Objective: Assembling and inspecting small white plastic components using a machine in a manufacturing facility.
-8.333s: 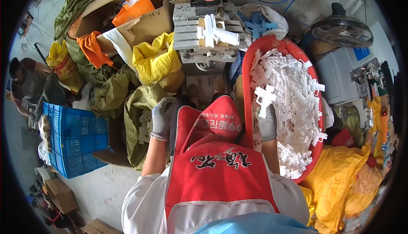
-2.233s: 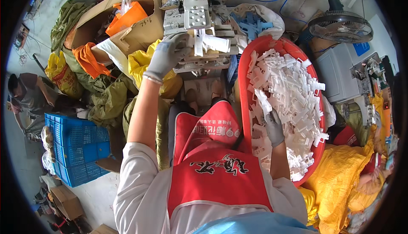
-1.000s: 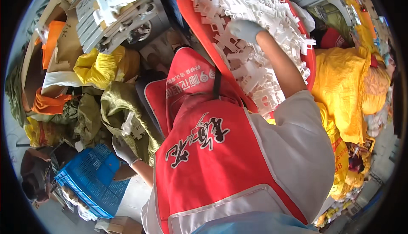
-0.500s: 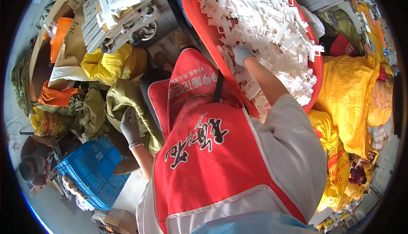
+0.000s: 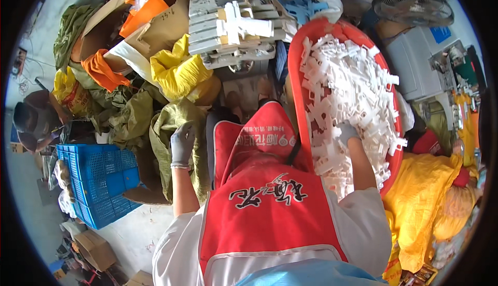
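My right hand (image 5: 348, 133), in a grey-white glove, reaches into a heap of white plastic toy-pistol parts (image 5: 353, 89). The heap fills a long red tub (image 5: 300, 73) at my right side. Its fingers are hidden down among the pieces, so I cannot see a grip. Over an olive woven sack (image 5: 174, 114) on my left hovers my left hand (image 5: 181, 147), gloved too. Those fingers are curled together, and anything inside them is hidden. Ahead, a white pistol-shaped part (image 5: 241, 22) lies on a slatted metal bench (image 5: 207, 37).
A blue plastic crate (image 5: 98, 182) stands to my left, with a yellow sack (image 5: 179, 73) and an open cardboard box (image 5: 155, 31) beyond. Another person (image 5: 36, 120) is at the far left. A black fan (image 5: 412, 5) and yellow-orange sacks (image 5: 420, 198) are on the right.
The view has turned, bringing the bench and tub further right and the fan into sight. My right hand is still in the heap; my left hand remains by the olive sack.
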`<state>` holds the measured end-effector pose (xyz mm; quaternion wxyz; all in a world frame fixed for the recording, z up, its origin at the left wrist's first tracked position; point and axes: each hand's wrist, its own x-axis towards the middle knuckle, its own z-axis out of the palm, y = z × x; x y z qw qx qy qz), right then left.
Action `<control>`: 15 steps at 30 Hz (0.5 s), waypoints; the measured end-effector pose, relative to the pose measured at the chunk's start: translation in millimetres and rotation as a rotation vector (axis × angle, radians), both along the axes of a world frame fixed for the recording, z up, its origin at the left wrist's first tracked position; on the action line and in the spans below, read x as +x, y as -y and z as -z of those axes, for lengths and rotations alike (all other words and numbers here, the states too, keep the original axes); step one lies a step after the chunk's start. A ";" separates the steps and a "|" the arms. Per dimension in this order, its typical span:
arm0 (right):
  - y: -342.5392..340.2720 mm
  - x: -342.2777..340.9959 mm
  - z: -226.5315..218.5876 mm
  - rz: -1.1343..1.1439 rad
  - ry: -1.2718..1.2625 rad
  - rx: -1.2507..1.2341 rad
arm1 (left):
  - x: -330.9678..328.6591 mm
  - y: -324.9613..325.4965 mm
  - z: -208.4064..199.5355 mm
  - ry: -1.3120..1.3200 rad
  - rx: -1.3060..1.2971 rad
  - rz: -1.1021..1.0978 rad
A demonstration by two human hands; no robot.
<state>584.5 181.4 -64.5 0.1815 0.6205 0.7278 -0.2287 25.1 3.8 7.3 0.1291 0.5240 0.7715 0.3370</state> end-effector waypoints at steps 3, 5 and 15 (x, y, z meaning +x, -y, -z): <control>-4.4 -1.5 -4.9 -0.059 0.053 -0.015 | -0.2 -21.6 -18.0 -0.021 0.064 0.051; -8.8 3.4 -2.0 -0.081 -0.007 0.017 | 1.8 -34.1 -37.3 0.006 0.122 0.093; -3.2 -38.7 -19.1 0.614 -1.118 0.242 | 8.7 -103.1 -117.3 -0.101 0.358 0.151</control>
